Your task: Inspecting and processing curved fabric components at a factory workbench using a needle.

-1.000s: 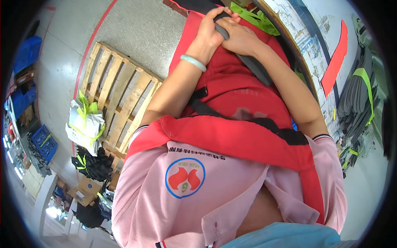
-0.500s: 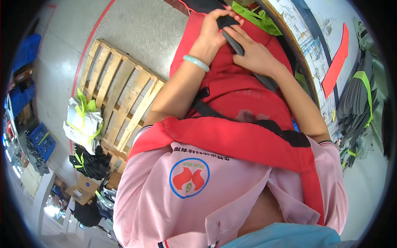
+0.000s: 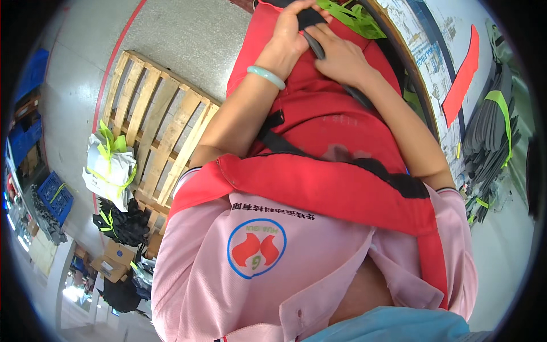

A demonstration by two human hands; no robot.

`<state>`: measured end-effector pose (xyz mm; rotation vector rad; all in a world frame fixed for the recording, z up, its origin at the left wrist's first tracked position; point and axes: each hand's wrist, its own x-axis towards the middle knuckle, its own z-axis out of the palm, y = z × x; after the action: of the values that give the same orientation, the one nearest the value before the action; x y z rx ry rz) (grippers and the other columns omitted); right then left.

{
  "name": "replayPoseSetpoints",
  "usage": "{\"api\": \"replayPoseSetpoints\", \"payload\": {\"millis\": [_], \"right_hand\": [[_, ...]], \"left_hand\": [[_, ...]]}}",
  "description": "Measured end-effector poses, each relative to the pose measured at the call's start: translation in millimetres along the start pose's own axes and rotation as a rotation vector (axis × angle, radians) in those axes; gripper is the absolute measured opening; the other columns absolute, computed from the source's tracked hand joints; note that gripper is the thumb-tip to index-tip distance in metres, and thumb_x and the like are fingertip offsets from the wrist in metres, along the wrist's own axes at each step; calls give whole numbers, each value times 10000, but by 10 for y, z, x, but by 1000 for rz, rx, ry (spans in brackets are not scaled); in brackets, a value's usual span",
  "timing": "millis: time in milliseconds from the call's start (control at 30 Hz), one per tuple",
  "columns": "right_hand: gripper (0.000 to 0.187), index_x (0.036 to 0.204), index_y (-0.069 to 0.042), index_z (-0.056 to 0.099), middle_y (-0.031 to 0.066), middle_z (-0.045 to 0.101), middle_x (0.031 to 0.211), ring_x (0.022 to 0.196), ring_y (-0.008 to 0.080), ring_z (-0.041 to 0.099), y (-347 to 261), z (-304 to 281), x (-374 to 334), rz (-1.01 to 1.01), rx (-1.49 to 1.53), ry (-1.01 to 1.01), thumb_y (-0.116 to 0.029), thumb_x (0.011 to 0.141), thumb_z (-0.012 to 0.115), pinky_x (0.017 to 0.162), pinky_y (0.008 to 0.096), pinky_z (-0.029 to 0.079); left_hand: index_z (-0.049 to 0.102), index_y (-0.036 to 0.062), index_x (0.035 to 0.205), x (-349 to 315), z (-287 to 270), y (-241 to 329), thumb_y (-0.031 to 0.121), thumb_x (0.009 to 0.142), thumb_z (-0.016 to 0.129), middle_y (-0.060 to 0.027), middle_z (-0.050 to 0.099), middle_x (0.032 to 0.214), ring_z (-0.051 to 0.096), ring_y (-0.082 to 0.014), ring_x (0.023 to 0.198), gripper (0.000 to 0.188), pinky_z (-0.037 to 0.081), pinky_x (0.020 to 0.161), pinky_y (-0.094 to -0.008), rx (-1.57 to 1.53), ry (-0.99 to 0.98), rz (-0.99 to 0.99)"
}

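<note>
Over my lap, covered by a red apron (image 3: 336,134), both hands work on dark strips of sheet material. My left hand (image 3: 289,37), with a pale green bangle on its wrist, is closed around one end of a dark strip (image 3: 311,19), its fingers curled over the top. The fingers of my right hand (image 3: 343,61) press on the same end from the right. A long grey part (image 3: 315,45) runs under the right palm toward my body. Whether this is one strip or a thin stack I cannot tell. Bright green ties (image 3: 356,21) lie just beyond the hands.
On the table (image 3: 450,34) at my right lie a red strip (image 3: 462,77) and a bundle of grey strips (image 3: 493,131) bound with a green tie. A wooden pallet (image 3: 151,122) is on the floor to my left, beside a tied white bundle (image 3: 108,171), black bundles (image 3: 122,219) and a cardboard box (image 3: 114,262).
Both hands appear slightly farther up and left in the picture, still on the dark strip. The surroundings have shifted a little as well. The grip looks much the same.
</note>
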<state>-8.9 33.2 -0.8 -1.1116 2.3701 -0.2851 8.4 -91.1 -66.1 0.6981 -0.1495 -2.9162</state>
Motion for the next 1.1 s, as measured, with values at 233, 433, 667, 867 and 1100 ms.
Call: {"api": "replayPoseSetpoints", "payload": {"millis": [233,433,667,867,1100], "right_hand": [[592,1300,-168,456,86,490,1341,1083,336,575,29,7,160,-67,101,-91,-157,716,556,838,467,500],[674,1363,-192,412,72,361,1457,1118,350,551,19,28,142,-17,47,5,-144,706,555,853,458,491],[591,1297,-140,447,107,441,1367,1089,371,550,43,21,-53,-38,146,-33,-145,719,571,858,451,479],[528,1261,-143,478,98,496,1320,1075,347,575,-38,-29,323,-27,24,-15,-153,736,533,840,474,495],[500,1172,-113,480,153,512,1244,1012,372,577,80,19,33,-59,149,-7,-119,685,591,795,459,476]], "left_hand": [[540,13,888,150,-262,-29,123,819,569,-145,607,842,603,-319,782,133,528,810,-471,-19,-65,-84],[549,8,868,54,-86,-19,174,865,587,-108,590,779,584,-270,768,171,517,802,-391,-29,-143,-3],[571,11,915,-152,97,68,240,897,587,-119,619,846,603,-320,891,230,505,855,-437,24,82,-45],[583,28,818,89,-105,29,171,873,615,-82,612,790,599,-240,776,157,532,761,-380,9,-68,-23],[547,9,893,-32,-35,18,153,867,570,-124,598,820,607,-304,775,148,525,807,-461,61,-12,-76]]}}
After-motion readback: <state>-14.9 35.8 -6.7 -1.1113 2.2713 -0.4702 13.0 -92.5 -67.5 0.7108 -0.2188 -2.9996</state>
